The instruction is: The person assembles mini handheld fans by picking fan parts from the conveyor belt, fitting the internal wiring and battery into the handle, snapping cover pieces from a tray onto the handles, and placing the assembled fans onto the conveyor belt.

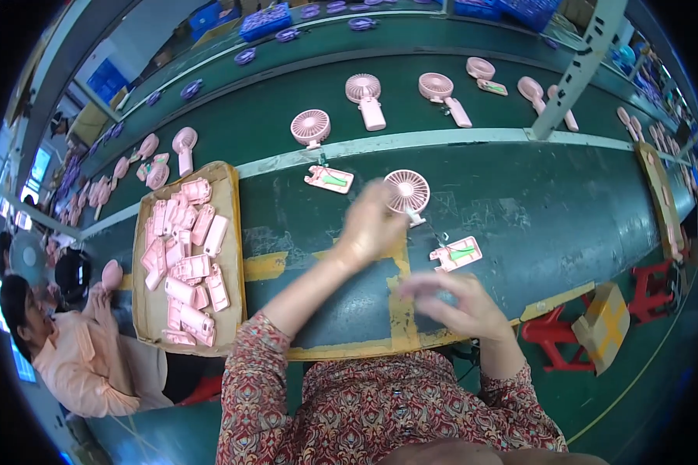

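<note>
At the left rim of a pink handheld fan's round head (407, 193), my left hand (371, 225) has its fingers closed on the edge, though they are partly blurred. Thin wires run from this head to its open handle shell (455, 254), which shows a green part inside and lies flat on the table. Just below that shell, my right hand (464, 306) hovers with fingers stretched out and smeared by motion, nothing visible in it. Further up and left, another fan head (310, 128) leans over the belt's edge, its opened handle (329, 179) lying nearer me.
A cardboard tray (236, 283) full of pink handle shells stands to the left. Beyond a metal rail, several fans rest on a green belt (271, 101). A post (582, 74) rises at the right. A co-worker (85, 349) sits at left; red stools (554, 339) stand at right.
</note>
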`<state>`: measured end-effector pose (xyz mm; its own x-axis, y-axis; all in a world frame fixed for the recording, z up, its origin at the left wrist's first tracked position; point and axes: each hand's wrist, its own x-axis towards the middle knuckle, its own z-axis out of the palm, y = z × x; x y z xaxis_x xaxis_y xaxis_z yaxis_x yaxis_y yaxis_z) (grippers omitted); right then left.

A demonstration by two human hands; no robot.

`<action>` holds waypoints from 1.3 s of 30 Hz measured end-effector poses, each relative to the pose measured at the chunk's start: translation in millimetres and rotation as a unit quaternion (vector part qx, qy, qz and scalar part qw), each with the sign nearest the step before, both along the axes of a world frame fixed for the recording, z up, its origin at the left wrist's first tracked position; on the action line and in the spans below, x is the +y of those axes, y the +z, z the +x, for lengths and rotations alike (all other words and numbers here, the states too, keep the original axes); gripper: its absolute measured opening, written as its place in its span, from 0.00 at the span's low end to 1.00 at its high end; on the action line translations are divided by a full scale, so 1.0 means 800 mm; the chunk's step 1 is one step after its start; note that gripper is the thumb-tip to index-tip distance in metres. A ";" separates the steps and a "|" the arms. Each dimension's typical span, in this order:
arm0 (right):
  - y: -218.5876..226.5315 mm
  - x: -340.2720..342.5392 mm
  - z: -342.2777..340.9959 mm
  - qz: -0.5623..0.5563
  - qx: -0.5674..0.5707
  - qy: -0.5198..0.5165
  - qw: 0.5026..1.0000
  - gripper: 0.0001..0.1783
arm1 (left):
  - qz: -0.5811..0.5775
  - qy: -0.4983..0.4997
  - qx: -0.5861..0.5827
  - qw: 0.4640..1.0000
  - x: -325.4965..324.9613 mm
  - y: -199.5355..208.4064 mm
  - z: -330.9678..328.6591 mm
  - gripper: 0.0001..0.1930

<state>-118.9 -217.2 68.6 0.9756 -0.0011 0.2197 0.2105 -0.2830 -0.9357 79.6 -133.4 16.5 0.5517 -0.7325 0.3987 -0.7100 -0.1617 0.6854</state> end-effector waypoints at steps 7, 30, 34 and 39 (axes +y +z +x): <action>-0.113 -0.001 0.063 -0.360 -0.021 -0.237 0.902 0.32 | 0.123 0.229 -0.187 0.947 0.019 -0.063 0.173 0.30; -0.114 -0.077 0.048 -0.402 0.012 -0.360 0.842 0.30 | 0.147 0.022 0.145 0.978 0.102 -0.020 -0.064 0.09; -0.125 0.016 0.055 -0.283 0.085 -0.198 0.934 0.30 | 0.126 0.110 -0.055 0.984 0.078 0.020 -0.034 0.16; -0.139 0.054 0.064 -0.388 0.009 -0.198 0.900 0.28 | 0.142 0.139 -0.042 0.979 0.057 -0.035 0.050 0.34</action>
<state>-67.7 -174.0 -42.7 0.9356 -0.2024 0.2892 -0.0632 -0.9021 -0.4268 119.8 -87.9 -11.3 0.7198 -0.6463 0.2533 -0.6632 -0.5326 0.5259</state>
